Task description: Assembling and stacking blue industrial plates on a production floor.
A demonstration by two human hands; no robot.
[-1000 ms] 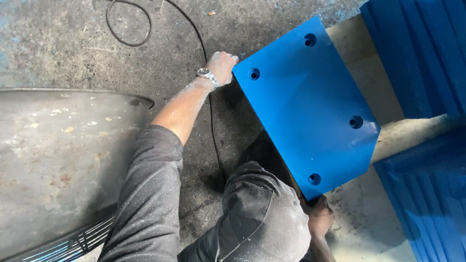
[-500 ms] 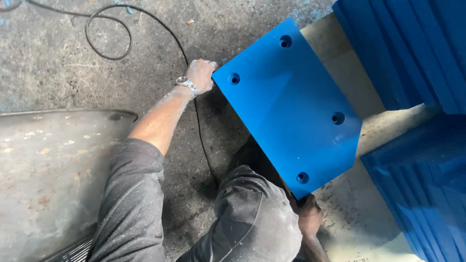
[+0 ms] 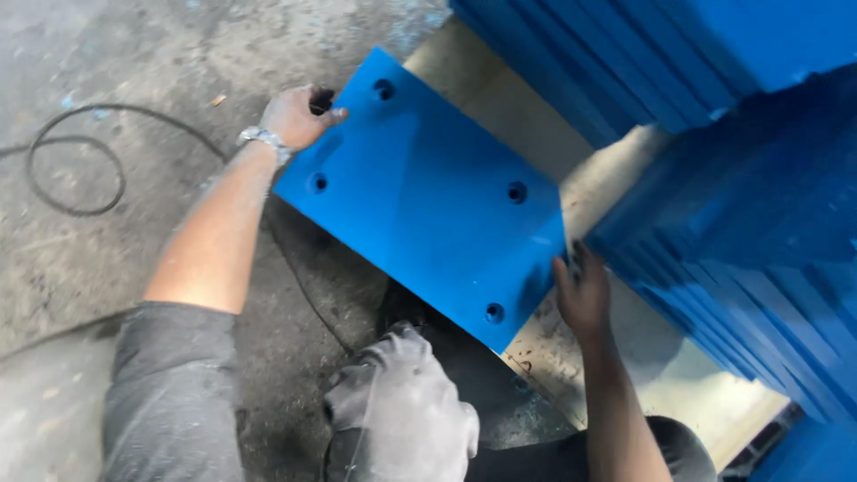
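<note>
A blue rectangular plate (image 3: 428, 196) with 4 holes fills the centre of the frame, tilted. The left hand (image 3: 299, 116), with a wristwatch (image 3: 263, 138), grasps its upper left edge; the right hand (image 3: 582, 295) grips its lower right edge. Stacked blue plates (image 3: 714, 134) fill the upper right, a black cable (image 3: 71, 170) loops at the left on the concrete floor (image 3: 134, 54)

A drilled plate (image 3: 428, 201) lies between left hand (image 3: 299, 116) and right hand (image 3: 582, 299), stacked panels (image 3: 714, 178) to its right, a coiled cable (image 3: 71, 170) on the floor at left.
</note>
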